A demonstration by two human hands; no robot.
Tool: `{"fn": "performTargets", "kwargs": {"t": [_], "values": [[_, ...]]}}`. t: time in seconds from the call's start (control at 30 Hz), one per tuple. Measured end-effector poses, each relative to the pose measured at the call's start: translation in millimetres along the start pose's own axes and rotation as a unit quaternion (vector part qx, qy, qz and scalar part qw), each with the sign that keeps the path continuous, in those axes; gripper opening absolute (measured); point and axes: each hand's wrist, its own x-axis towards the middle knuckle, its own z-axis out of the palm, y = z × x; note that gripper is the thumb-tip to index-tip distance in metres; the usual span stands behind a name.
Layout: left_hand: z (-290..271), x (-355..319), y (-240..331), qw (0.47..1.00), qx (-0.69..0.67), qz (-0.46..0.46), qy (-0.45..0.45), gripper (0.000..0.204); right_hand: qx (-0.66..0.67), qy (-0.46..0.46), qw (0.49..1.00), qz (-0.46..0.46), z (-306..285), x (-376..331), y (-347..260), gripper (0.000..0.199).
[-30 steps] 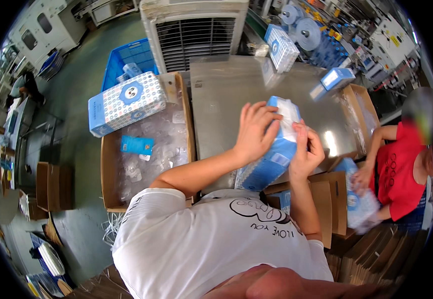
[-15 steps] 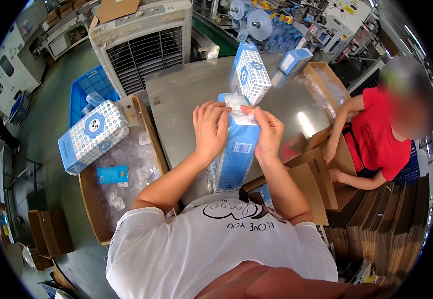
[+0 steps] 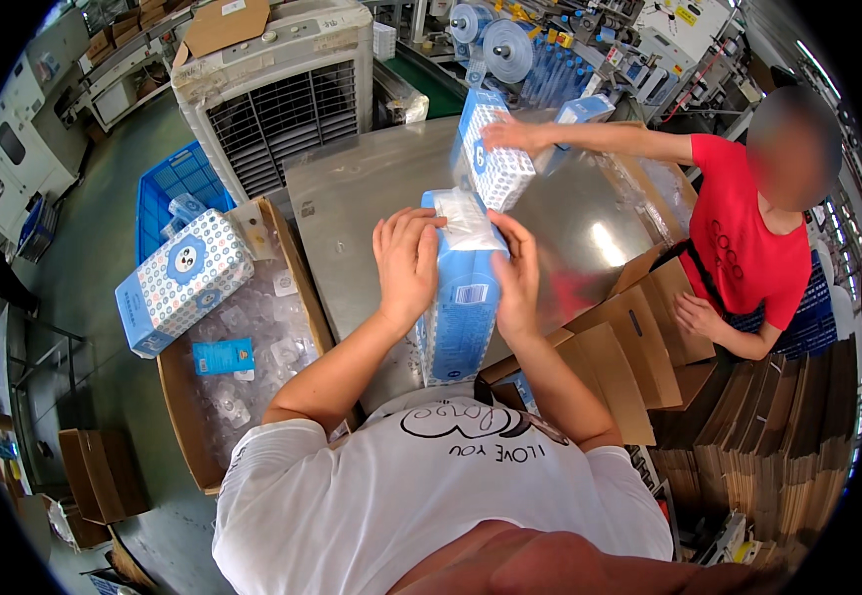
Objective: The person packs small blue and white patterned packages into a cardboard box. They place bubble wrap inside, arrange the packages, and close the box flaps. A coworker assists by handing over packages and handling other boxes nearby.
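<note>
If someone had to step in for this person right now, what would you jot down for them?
Left hand and right hand clasp a tall blue tissue pack from both sides, upright on the steel table.
The clear wrap at its top looks unsealed.
A co-worker's hand rests on a second dotted pack farther along the table.
Another pack sits on the open carton at the left.
Done: pack stood up. Probably left: closing its top.

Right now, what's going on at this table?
A person in a white shirt holds a tall blue pack upright at the near edge of a steel table, left hand and right hand pressed on either side. Across the table, a co-worker in a red shirt rests a hand on another patterned pack. A third pack lies on an open cardboard box to the left.
</note>
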Motion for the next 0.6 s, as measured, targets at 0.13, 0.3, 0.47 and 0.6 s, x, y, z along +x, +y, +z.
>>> {"fn": "performTargets", "kwargs": {"t": [0.13, 0.3, 0.47, 0.6], "values": [[-0.3, -9.6, -13.1, 0.989, -0.141, -0.014, -0.039, 0.035, -0.069, -0.006, 0.992, 0.103, -1.4, -24.9, 13.8, 0.074], [5.1, -51.5, -37.5, 0.976, -0.183, 0.009, -0.118, 0.065, -0.102, -0.071, 0.98, 0.154, -24.3, -61.9, 43.9, 0.079], [17.9, -117.5, -53.6, 0.948, -0.182, -0.11, -0.236, 0.078, -0.118, -0.123, 0.968, 0.184, -35.8, -94.9, 73.1, 0.086], [18.1, -120.2, -61.7, 0.95, -0.153, -0.168, -0.215, 0.072, -0.101, -0.115, 0.973, 0.171, -24.2, -85.5, 67.7, 0.089]]}}
